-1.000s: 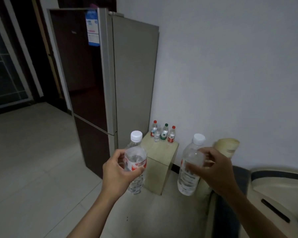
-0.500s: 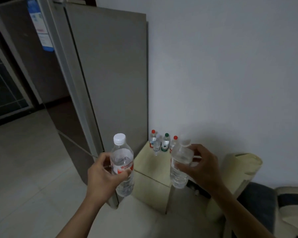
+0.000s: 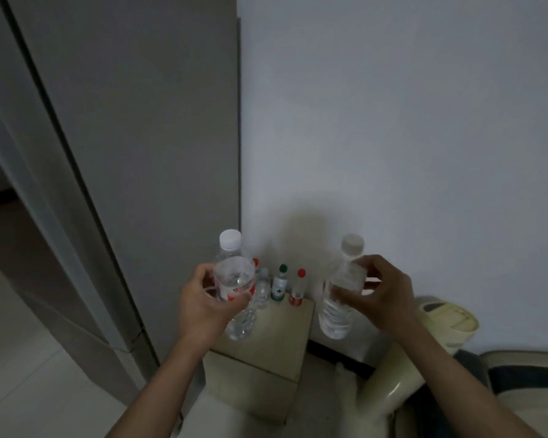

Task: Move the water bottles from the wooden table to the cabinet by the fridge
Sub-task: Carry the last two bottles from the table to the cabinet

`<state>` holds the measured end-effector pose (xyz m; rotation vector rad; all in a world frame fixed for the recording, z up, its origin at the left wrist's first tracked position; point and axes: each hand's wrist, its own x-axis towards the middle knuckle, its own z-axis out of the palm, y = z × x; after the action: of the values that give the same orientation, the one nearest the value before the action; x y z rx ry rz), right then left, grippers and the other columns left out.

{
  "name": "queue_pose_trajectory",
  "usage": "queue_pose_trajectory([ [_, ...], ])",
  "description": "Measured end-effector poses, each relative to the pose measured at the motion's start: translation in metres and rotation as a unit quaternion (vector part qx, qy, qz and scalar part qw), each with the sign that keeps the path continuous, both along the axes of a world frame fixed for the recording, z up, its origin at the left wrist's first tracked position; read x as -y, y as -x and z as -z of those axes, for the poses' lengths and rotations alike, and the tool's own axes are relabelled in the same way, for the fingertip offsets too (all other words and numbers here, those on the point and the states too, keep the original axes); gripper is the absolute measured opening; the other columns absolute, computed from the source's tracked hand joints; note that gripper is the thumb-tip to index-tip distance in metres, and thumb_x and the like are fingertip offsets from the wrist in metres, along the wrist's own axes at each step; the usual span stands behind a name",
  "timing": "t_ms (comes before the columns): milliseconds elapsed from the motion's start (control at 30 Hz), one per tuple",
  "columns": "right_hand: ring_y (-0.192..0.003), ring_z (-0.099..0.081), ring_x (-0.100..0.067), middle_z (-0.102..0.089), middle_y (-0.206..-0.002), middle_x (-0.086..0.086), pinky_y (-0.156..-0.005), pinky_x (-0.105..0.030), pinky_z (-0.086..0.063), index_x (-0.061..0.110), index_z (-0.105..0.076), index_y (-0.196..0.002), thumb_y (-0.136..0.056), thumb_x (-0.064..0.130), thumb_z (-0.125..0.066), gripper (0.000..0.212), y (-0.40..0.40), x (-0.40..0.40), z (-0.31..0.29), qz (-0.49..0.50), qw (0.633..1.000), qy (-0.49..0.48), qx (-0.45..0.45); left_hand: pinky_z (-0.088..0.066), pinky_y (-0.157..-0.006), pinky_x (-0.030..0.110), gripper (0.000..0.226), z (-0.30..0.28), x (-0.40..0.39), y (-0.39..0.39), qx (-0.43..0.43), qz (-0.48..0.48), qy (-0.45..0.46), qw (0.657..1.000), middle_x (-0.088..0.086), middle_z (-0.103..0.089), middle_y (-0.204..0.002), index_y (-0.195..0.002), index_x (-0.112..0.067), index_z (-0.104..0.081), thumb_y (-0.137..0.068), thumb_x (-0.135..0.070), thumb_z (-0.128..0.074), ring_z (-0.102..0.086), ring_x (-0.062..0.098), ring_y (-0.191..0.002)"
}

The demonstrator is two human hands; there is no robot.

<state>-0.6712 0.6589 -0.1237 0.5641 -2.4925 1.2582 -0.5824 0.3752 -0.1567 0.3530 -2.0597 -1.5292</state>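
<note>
My left hand (image 3: 203, 306) grips a clear water bottle with a red label and white cap (image 3: 234, 279), held upright in the air. A second clear bottle with a white cap (image 3: 340, 295) is held by my right hand (image 3: 382, 295), fingers curled round its upper body. Both bottles hang above the small pale cabinet (image 3: 276, 336) that stands between the grey fridge (image 3: 124, 153) and the wall. Several small bottles stand at the back of the cabinet top: one with a green cap (image 3: 280, 283), one with a red cap (image 3: 298, 287), others partly hidden behind my left bottle.
The white wall (image 3: 393, 121) rises right behind the cabinet. A cream sofa armrest (image 3: 437, 330) sits to the cabinet's right, close to my right arm. Pale floor tiles (image 3: 19, 358) lie at the lower left in front of the fridge.
I have come closer to the cabinet; the fridge and cabinet fill more of the view. Both hands still hold their bottles, now directly over the cabinet top.
</note>
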Motion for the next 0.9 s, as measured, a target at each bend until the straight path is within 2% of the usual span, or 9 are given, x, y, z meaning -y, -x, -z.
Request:
queue_pose_trajectory([
  [100,-0.08,-0.067,-0.003,-0.069,-0.09,0.011,-0.065,-0.019,-0.057,0.023,-0.063,-0.097,-0.057,0.037,-0.092,0.052,0.025,0.013,-0.013,0.024,1.0,0.004,0.005,-0.052,-0.06,0.014,0.055,0.0,0.027,0.042,-0.007,-0.002,0.008,1.0,-0.007,-0.068,-0.084,-0.085,-0.026,-0.057,-0.05,-0.016,-0.097,-0.065,-0.002,-0.071],
  [167,-0.08,-0.067,-0.003,-0.068,-0.09,0.013,-0.065,-0.02,-0.057,0.026,-0.062,-0.096,-0.056,0.035,-0.093,0.052,0.04,0.019,-0.013,0.029,1.0,0.004,0.006,-0.054,-0.062,0.023,0.053,0.004,0.042,0.064,-0.005,-0.003,0.024,1.0,-0.007,-0.069,-0.085,-0.086,-0.027,-0.057,-0.052,-0.017,-0.097,-0.065,0.003,-0.074],
  [267,-0.081,-0.066,-0.002,-0.068,-0.091,0.015,-0.065,-0.023,-0.058,0.028,-0.061,-0.096,-0.055,0.031,-0.094,0.053,0.059,0.026,-0.001,0.04,0.999,0.005,0.028,-0.053,-0.06,0.018,0.053,0.017,0.055,0.088,0.01,-0.004,0.02,1.0,-0.009,-0.069,-0.084,-0.086,-0.029,-0.057,-0.053,-0.016,-0.095,-0.065,0.003,-0.072],
  [400,-0.083,-0.066,-0.002,-0.068,-0.093,0.013,-0.068,-0.026,-0.06,0.026,-0.062,-0.099,-0.056,0.038,-0.091,0.054,0.093,0.033,0.022,0.033,0.997,0.002,0.068,-0.057,-0.065,0.024,0.052,0.033,0.061,0.123,0.042,0.017,0.013,0.999,-0.008,-0.072,-0.084,-0.088,-0.028,-0.06,-0.053,-0.012,-0.095,-0.069,0.004,-0.077],
  [500,-0.086,-0.066,-0.002,-0.067,-0.096,0.015,-0.07,-0.022,-0.057,0.029,-0.06,-0.101,-0.057,0.043,-0.088,0.054,0.13,0.037,0.039,0.02,0.996,-0.002,0.087,-0.055,-0.064,0.016,0.051,0.037,0.06,0.152,0.064,0.027,0.02,0.997,-0.015,-0.072,-0.087,-0.089,-0.024,-0.06,-0.055,-0.01,-0.094,-0.068,0.0,-0.078],
  [633,-0.086,-0.064,0.001,-0.062,-0.096,0.018,-0.073,-0.018,-0.054,0.029,-0.057,-0.102,-0.06,0.036,-0.088,0.053,0.193,0.042,0.067,-0.012,0.996,0.003,0.088,-0.052,-0.064,0.011,0.055,0.041,0.054,0.192,0.081,0.007,0.016,0.997,-0.02,-0.07,-0.09,-0.088,-0.03,-0.058,-0.043,-0.041,-0.087,-0.066,-0.001,-0.08],
  [767,-0.083,-0.063,0.001,-0.063,-0.095,0.013,-0.069,-0.015,-0.054,0.024,-0.058,-0.101,-0.06,0.034,-0.088,0.052,0.257,0.044,0.094,-0.062,0.993,0.004,0.105,-0.051,-0.067,0.011,0.056,0.054,0.04,0.228,0.112,-0.063,0.029,0.991,-0.013,-0.07,-0.089,-0.09,-0.03,-0.058,-0.043,-0.051,-0.08,-0.066,0.0,-0.082],
  [833,-0.082,-0.064,-0.002,-0.065,-0.094,0.011,-0.069,-0.019,-0.056,0.024,-0.059,-0.098,-0.06,0.036,-0.088,0.05,0.285,0.047,0.107,-0.084,0.989,-0.002,0.119,-0.05,-0.067,0.01,0.059,0.062,0.035,0.243,0.126,-0.091,0.032,0.987,-0.012,-0.07,-0.092,-0.095,-0.025,-0.059,-0.045,-0.047,-0.082,-0.066,0.001,-0.083],
  [900,-0.082,-0.063,-0.002,-0.065,-0.094,0.011,-0.07,-0.019,-0.056,0.024,-0.06,-0.098,-0.06,0.035,-0.089,0.049,0.301,0.051,0.115,-0.099,0.987,-0.004,0.126,-0.049,-0.066,0.007,0.06,0.067,0.032,0.249,0.13,-0.108,0.038,0.985,-0.013,-0.069,-0.095,-0.1,-0.021,-0.06,-0.05,-0.031,-0.092,-0.065,-0.004,-0.084],
])
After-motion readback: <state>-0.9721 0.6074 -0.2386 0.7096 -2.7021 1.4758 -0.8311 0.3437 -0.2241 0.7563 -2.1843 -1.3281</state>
